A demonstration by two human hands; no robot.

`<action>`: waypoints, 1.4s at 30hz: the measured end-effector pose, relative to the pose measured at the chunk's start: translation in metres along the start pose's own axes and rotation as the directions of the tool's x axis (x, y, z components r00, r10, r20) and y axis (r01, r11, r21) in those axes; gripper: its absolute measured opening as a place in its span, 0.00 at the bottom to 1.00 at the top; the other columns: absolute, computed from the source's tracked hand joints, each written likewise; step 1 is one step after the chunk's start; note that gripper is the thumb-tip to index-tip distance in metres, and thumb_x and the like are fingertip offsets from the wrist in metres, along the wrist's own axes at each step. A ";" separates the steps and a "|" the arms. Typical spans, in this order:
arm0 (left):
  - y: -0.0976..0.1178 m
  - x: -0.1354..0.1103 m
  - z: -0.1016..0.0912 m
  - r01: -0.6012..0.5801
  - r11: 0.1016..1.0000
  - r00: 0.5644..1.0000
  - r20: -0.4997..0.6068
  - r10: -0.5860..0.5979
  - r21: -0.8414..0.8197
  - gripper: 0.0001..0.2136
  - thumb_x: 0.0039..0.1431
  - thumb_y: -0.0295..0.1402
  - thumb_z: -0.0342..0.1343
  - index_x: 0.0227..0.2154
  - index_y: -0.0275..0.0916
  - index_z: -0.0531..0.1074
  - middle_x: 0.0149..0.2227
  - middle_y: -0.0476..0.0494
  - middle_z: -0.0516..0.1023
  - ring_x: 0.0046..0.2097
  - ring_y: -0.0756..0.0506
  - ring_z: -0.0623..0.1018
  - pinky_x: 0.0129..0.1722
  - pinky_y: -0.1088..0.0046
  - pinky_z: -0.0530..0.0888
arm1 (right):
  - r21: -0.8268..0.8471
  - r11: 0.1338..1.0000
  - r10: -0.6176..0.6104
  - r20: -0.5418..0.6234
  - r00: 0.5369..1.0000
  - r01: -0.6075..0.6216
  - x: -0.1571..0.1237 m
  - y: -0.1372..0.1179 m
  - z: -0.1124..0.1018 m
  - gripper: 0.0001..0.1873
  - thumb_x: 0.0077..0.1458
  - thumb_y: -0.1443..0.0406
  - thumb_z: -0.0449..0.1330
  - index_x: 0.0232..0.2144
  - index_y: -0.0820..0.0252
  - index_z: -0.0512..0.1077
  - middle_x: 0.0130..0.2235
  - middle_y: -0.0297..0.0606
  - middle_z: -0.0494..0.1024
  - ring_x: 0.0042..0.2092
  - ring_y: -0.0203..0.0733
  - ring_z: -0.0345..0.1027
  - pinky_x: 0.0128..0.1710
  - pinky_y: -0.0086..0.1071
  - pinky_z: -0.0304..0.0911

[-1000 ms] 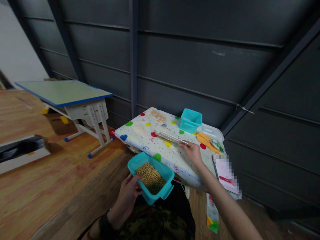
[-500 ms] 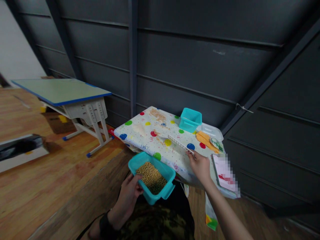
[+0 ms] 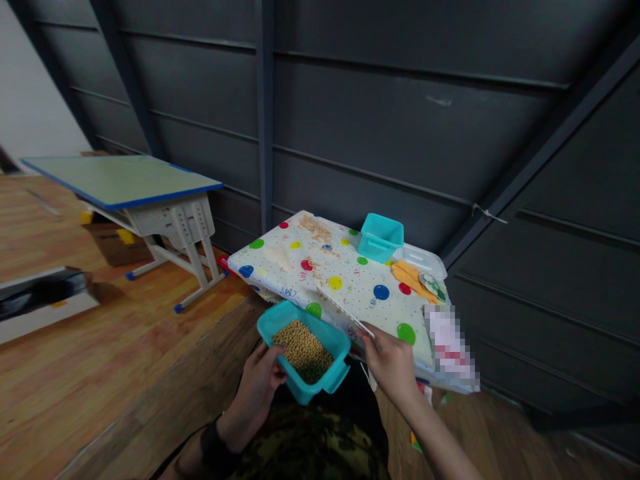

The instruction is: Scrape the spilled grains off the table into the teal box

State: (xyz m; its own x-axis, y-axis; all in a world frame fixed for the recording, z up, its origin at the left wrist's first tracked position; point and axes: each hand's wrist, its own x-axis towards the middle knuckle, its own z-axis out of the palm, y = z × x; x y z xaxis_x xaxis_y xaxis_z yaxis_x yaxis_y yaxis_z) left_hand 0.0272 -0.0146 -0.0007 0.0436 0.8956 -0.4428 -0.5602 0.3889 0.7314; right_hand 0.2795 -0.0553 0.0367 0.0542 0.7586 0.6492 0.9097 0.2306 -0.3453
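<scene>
My left hand (image 3: 257,383) grips the near rim of a teal tub (image 3: 304,350) filled with tan beans, held just under the front edge of a small table with a polka-dot cloth (image 3: 300,263). My right hand (image 3: 391,363) pinches the near end of a thin white ruler-like strip (image 3: 344,311). The strip lies across the table's front edge, right beside the tub. Small patches of tan grains (image 3: 316,230) remain on the cloth at the far side.
A second teal tub (image 3: 381,237), a clear lid (image 3: 424,260), orange sheets (image 3: 410,280) and a blurred booklet (image 3: 450,347) sit on the table's right half. A blue-edged desk (image 3: 120,183) stands at left on a wooden floor. A dark panelled wall rises behind.
My right hand has drawn the white strip from the middle of the cloth towards me, to the table's front edge by the tub. The left hand and tub have hardly moved.
</scene>
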 end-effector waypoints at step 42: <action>0.000 0.015 -0.012 0.001 1.000 1.000 -0.020 -0.002 -0.021 0.13 0.41 0.32 0.74 0.33 0.40 0.81 0.27 0.48 0.84 0.28 0.45 0.80 0.28 0.70 0.78 | -0.126 0.980 0.155 -0.007 0.988 -0.154 0.072 0.036 0.052 0.23 0.73 0.55 0.57 0.36 0.61 0.87 0.29 0.50 0.87 0.29 0.50 0.81 0.30 0.34 0.61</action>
State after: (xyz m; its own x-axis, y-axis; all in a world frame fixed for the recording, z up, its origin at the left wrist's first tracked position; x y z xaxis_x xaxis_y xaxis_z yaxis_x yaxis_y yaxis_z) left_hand 0.0180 -0.0036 -0.0134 0.0280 0.8903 -0.4545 -0.5775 0.3855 0.7196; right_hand 0.2950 0.0396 0.0360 0.1970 0.7810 0.5927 0.9350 0.0320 -0.3531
